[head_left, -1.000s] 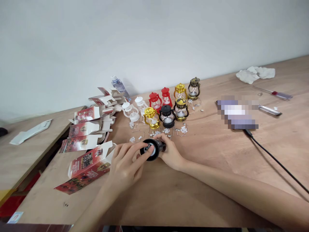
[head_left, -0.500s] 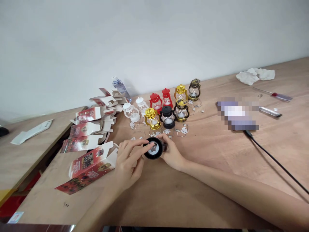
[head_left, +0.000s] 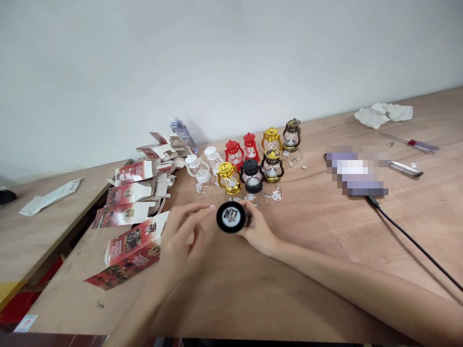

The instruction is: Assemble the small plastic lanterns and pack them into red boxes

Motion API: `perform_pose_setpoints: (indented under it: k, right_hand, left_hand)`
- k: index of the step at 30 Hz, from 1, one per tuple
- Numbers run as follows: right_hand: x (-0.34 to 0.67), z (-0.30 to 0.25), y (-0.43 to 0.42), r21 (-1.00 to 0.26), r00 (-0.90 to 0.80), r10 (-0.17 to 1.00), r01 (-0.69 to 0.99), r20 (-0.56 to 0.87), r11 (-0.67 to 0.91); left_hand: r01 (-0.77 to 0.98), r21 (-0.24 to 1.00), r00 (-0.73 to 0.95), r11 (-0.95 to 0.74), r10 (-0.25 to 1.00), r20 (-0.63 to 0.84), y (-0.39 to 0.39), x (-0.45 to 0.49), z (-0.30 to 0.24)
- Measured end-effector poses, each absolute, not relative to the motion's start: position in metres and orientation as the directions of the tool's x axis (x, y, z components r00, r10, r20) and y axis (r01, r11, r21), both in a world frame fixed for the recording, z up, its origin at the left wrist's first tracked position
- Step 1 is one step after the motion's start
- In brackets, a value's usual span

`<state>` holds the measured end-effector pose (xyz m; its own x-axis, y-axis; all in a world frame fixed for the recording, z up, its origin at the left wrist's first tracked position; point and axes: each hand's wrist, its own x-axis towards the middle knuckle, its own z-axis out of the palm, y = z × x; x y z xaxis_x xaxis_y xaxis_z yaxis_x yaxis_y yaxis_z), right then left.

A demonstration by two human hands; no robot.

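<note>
Wood-grained brown tabletop (head_left: 231, 299) runs back to a pale, plain wall (head_left: 231, 62). Above its near middle, a black miniature lantern (head_left: 230, 217) is tipped so that its round underside faces the camera, a white disc with metal contacts set inside the dark rim. The right hand (head_left: 259, 230), at 3 o'clock to it, is closed around its body. At 9 o'clock the left hand (head_left: 184, 236), blurred, is loosely half open with nothing visible in its grasp; its index fingertip is just beside the rim, and I cannot tell whether they touch.

Close by, from 11 round to 1 o'clock, lie bent wire handles (head_left: 274, 200) and small white parts (head_left: 277, 195). Beyond these stand more lanterns: two white (head_left: 197, 168) at 11, a gold one (head_left: 229, 178) at 12 with two red (head_left: 234, 154) behind, and a second black one (head_left: 252, 176), another gold and two bronze-toned ones (head_left: 291, 135) towards 1.

Opened red-and-white cartons (head_left: 135, 241) spread from 8 to 10 o'clock, a clear bottle (head_left: 183, 132) leaning at 11. At 2 o'clock a pixelated phone (head_left: 356, 171) has a black cable (head_left: 415, 236) plugged in; farther out are a screwdriver (head_left: 421, 145) and crumpled tissue (head_left: 383, 114).
</note>
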<state>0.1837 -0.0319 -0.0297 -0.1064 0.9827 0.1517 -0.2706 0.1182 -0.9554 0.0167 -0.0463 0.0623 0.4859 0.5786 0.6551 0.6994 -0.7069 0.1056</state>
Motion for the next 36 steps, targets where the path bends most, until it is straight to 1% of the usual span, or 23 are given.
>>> perform_pose_setpoints:
  k: [2, 4, 6, 10, 13, 15, 17, 19, 21, 22, 24, 26, 28, 29, 30, 32, 34, 36]
  right_hand:
    - [0.183, -0.030, -0.032, -0.954, -0.089, 0.987, -0.282, 0.134, 0.104]
    - [0.183, -0.031, -0.031, -0.951, -0.072, 0.989, -0.293, 0.129, 0.103]
    - [0.183, -0.031, -0.031, -0.948, -0.061, 0.990, -0.301, 0.131, 0.106]
    - [0.182, -0.032, -0.031, -0.950, -0.040, 0.992, -0.296, 0.118, 0.101]
    - [0.182, -0.031, -0.030, -0.952, -0.042, 0.992, -0.290, 0.116, 0.099]
    - [0.182, -0.031, -0.030, -0.952, -0.047, 0.991, -0.289, 0.122, 0.103]
    - [0.183, -0.031, -0.030, -0.955, -0.050, 0.990, -0.275, 0.129, 0.110]
    - [0.183, -0.032, -0.030, -0.958, -0.058, 0.989, -0.263, 0.136, 0.116]
    - [0.183, -0.032, -0.030, -0.958, -0.068, 0.988, -0.260, 0.142, 0.120]
    - [0.183, -0.033, -0.030, -0.957, -0.072, 0.987, -0.265, 0.145, 0.122]
    - [0.183, -0.034, -0.030, -0.953, -0.077, 0.985, -0.276, 0.153, 0.126]
    - [0.183, -0.034, -0.029, -0.951, -0.081, 0.984, -0.281, 0.156, 0.127]
    - [0.183, -0.034, -0.030, -0.952, -0.082, 0.985, -0.280, 0.149, 0.121]
    - [0.183, -0.033, -0.030, -0.954, -0.083, 0.986, -0.278, 0.145, 0.116]
    - [0.183, -0.033, -0.031, -0.955, -0.085, 0.986, -0.275, 0.143, 0.114]
    - [0.184, -0.031, -0.031, -0.958, -0.093, 0.985, -0.263, 0.146, 0.117]
    - [0.184, -0.029, -0.032, -0.959, -0.100, 0.983, -0.253, 0.156, 0.126]
    - [0.185, -0.028, -0.033, -0.958, -0.104, 0.981, -0.254, 0.165, 0.134]
  left_hand:
    - [0.765, 0.206, 0.376, -0.610, 0.683, 0.626, -0.038, 0.006, 0.056]
    - [0.818, 0.226, 0.366, -0.529, 0.782, 0.505, -0.026, -0.004, 0.044]
    - [0.862, 0.171, 0.393, -0.477, 0.843, 0.369, -0.013, -0.014, 0.030]
    - [0.939, -0.006, 0.337, -0.343, 0.922, 0.191, 0.006, -0.023, 0.012]
    - [0.948, -0.069, 0.315, -0.310, 0.947, 0.061, 0.011, -0.024, 0.011]
    - [0.951, -0.080, 0.302, -0.298, 0.953, 0.038, 0.012, -0.023, 0.014]
    - [0.954, -0.090, 0.291, -0.286, 0.956, 0.046, 0.012, -0.024, 0.016]
    - [0.955, -0.103, 0.285, -0.278, 0.957, 0.059, 0.011, -0.024, 0.017]
    - [0.955, -0.102, 0.289, -0.279, 0.951, 0.108, 0.010, -0.025, 0.020]
    - [0.952, -0.089, 0.306, -0.294, 0.938, 0.164, 0.008, -0.025, 0.023]
    - [0.930, -0.041, 0.357, -0.364, 0.874, 0.329, 0.003, -0.022, 0.032]
    - [0.886, 0.002, 0.397, -0.464, 0.761, 0.512, -0.007, -0.015, 0.044]
    - [0.840, 0.005, 0.413, -0.543, 0.645, 0.642, -0.019, -0.004, 0.058]
    - [0.814, -0.011, 0.431, -0.581, 0.591, 0.682, -0.025, 0.003, 0.065]
    - [0.781, -0.044, 0.463, -0.622, 0.531, 0.709, -0.031, 0.009, 0.071]
    - [0.688, -0.140, 0.576, -0.712, 0.419, 0.701, -0.042, 0.021, 0.080]
    - [0.591, -0.231, 0.690, -0.773, 0.336, 0.641, -0.048, 0.029, 0.084]
    - [0.531, -0.298, 0.761, -0.794, 0.291, 0.580, -0.051, 0.033, 0.086]
